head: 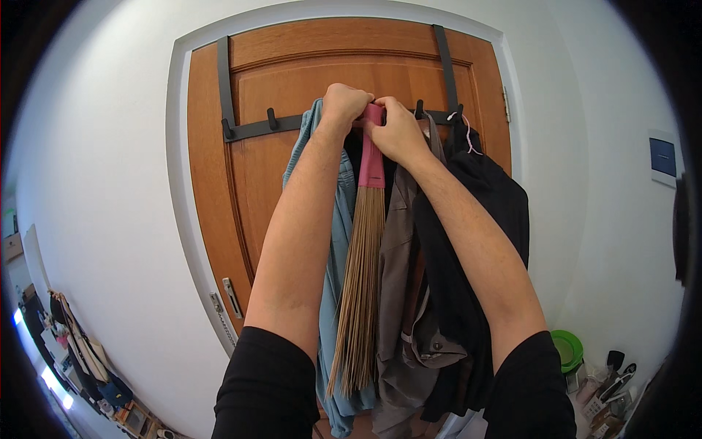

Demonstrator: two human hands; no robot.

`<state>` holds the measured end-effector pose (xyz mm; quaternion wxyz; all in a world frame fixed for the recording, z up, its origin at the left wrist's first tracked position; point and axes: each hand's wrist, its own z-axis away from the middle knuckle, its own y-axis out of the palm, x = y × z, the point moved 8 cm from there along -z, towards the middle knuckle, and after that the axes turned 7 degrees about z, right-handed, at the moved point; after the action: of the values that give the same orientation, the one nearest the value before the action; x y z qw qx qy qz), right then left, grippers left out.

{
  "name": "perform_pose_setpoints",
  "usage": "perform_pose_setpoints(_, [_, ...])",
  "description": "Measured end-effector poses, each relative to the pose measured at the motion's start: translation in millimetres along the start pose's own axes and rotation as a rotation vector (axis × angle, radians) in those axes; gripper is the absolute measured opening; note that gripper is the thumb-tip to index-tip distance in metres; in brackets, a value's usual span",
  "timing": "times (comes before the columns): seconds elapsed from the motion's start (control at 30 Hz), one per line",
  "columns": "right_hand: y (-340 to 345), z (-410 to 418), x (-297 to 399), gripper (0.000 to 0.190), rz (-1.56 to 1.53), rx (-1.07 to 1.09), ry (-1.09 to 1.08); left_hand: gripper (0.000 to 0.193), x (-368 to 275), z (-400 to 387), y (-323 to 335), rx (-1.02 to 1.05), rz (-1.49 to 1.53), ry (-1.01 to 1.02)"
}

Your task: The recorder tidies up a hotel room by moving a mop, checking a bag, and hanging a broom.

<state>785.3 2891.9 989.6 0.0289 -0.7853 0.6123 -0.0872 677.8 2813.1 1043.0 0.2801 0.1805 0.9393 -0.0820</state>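
Note:
A stick broom (359, 285) with a pink handle sleeve (374, 164) hangs bristles down before a wooden door. My left hand (344, 104) is closed at the top left of the sleeve; its fingertips are partly hidden. From the other side, my right hand (399, 130) grips the sleeve, thumb across its front. Both hands are level with a black over-door hook rack (263, 129). Light blue trousers (338, 247) hang left of the broom. On its right are a grey-brown garment (396, 252) and a black garment (493, 192). Whatever holds the broom's top is hidden by my fingers.
The wooden door (274, 77) has a metal handle (232, 298) at lower left. A pink-and-white hanger (469, 134) is at the rack's right end. Bags (90, 351) hang at far left. Low on the right are a green container (566, 350) and assorted items.

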Motion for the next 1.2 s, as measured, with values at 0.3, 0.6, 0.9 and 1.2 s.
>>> perform_pose_setpoints(0.3, [-5, 2, 7, 0.037, 0.089, -0.181, -0.146, 0.012, -3, -1, 6, 0.006, 0.053, -0.028])
perform_pose_setpoints(0.6, [-2, -11, 1, 0.024, 0.108, -0.147, -0.124, 0.013, 2, 1, 6, 0.038, 0.043, 0.000])
perform_pose_setpoints(0.9, [6, -8, -2, 0.030, 0.226, -0.023, -0.088, 0.016, 6, 3, 3, 0.080, -0.025, 0.049])
perform_pose_setpoints(1.2, [-16, 53, 27, 0.045, 0.415, 0.018, -0.397, 0.036, -8, 130, -13, -0.031, -0.224, 0.587])
